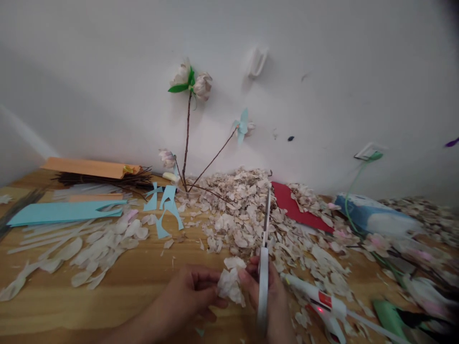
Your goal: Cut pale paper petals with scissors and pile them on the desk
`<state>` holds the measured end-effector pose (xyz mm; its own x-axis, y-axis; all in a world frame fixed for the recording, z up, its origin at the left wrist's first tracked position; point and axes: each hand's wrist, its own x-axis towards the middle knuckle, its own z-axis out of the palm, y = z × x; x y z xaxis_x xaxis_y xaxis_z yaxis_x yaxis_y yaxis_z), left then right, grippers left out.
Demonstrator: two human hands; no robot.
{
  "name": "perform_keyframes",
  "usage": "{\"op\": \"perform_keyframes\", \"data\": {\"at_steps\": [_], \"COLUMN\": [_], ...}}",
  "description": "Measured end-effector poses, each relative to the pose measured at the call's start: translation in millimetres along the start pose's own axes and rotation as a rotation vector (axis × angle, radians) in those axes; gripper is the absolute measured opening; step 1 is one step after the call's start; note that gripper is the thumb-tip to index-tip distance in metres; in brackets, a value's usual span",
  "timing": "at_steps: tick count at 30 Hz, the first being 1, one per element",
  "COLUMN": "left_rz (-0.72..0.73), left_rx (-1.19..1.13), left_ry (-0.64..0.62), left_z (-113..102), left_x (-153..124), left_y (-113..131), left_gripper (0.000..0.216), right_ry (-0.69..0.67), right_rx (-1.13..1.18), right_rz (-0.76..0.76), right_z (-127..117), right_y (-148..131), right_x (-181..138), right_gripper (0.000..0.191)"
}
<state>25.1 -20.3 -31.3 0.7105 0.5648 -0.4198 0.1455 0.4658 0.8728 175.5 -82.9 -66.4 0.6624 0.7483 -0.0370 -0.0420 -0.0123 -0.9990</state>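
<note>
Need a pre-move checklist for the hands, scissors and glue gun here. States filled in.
1. White crumpled piece held: ok, right grip has it by thumb and fingers.
2. Left grip firm on that piece: cannot tell; its fingers are at the piece's edge.
3. Scissors pointed away from the wearer: ok, blades extend toward the wall.
4. Blades shut: cannot tell, seen nearly edge-on.
5. Glue gun unlit and well apart from right grip: not ok; red light on, nozzle close by.
6. Surface past right grip clear: not ok, loose petals heaped there.
</note>
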Motion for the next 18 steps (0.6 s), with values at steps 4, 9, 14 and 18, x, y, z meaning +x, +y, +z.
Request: {"op": "perform_keyframes", "data": {"at_steps": [4,9,14,18], "left_rz": [-0.003,0.074,0.037,0.002], "left_rx": [-0.028,-0.042,-0.086,-0.091], "left_ry": [0.017,0.106,0.110,0.098], "left_z": [0.9,-0.9,-3.8,-1.7], "left_x": [1.6,8.1,10.2,6.6], "left_y": [-2.1,-10.8,-18.4,-11.3], "left_gripper": [0.032,0.030,0.024,0.018], "right_ry": [-0.022,-0.090,-0.015,-0.066], "right_rx": [-0.015,-0.031,0.051,-0.013], "right_rz": [-0.013,-0.029,0.118,0.135], "right_z": [-1.0,1.7,9.8,11.6], "right_y": [7.4,7.0,-5.9,-14.0], "right_x": [0.3,-4.8,-10.5,-12.7], "right_gripper": [0.036,0.030,0.045,0.042]}}
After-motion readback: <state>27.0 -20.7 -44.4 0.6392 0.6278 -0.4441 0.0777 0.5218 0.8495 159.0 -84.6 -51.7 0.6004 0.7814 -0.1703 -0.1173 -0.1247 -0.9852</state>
